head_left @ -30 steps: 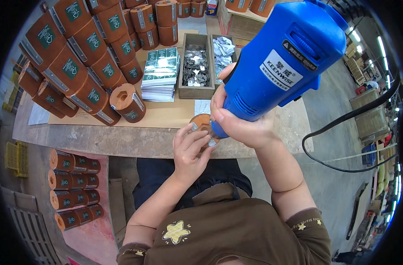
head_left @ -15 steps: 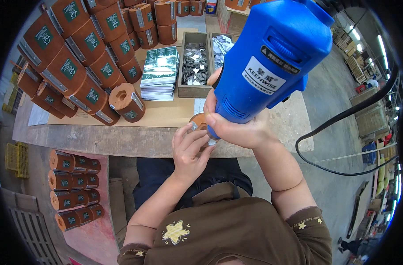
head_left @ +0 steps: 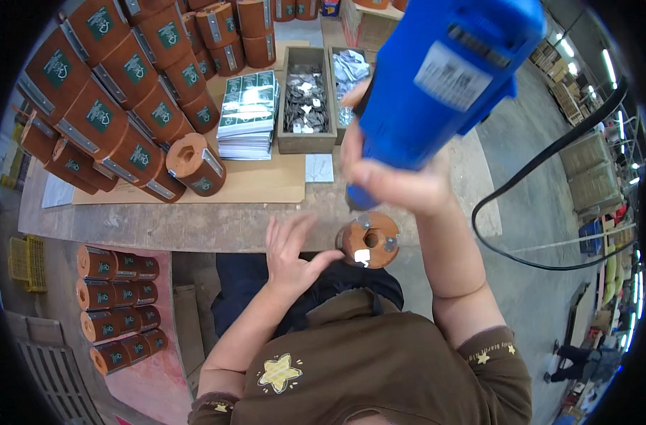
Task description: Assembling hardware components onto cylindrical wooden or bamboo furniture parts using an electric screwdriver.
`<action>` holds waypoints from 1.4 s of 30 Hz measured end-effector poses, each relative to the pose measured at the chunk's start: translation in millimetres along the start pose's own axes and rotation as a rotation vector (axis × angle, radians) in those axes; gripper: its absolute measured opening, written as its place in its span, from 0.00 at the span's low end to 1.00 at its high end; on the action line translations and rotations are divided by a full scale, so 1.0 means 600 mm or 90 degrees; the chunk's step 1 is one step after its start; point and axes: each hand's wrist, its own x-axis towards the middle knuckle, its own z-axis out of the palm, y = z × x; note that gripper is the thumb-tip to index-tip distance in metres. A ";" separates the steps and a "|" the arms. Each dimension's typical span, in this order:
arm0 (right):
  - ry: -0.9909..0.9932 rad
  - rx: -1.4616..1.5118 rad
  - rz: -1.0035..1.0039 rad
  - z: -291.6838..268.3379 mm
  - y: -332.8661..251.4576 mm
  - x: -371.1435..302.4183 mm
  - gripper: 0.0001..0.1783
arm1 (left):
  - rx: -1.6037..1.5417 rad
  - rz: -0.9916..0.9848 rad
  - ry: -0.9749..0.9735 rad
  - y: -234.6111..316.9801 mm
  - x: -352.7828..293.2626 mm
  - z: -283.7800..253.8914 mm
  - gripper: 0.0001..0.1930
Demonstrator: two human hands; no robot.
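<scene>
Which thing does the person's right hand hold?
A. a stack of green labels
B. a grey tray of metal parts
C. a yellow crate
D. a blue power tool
D: the right hand grips the blue power tool above the brown cylinder, which the left hand steadies.

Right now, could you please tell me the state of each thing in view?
Blue power tool: lifted, gripped by right hand.
Brown spool: upright at table edge, left hand touching its side.
Wooden trays: filled with metal pieces.
Label stack: piled flat.
</scene>
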 end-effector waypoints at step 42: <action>0.549 -0.142 0.307 -0.299 0.197 -0.152 0.20 | 0.021 0.070 0.092 0.007 0.035 0.000 0.36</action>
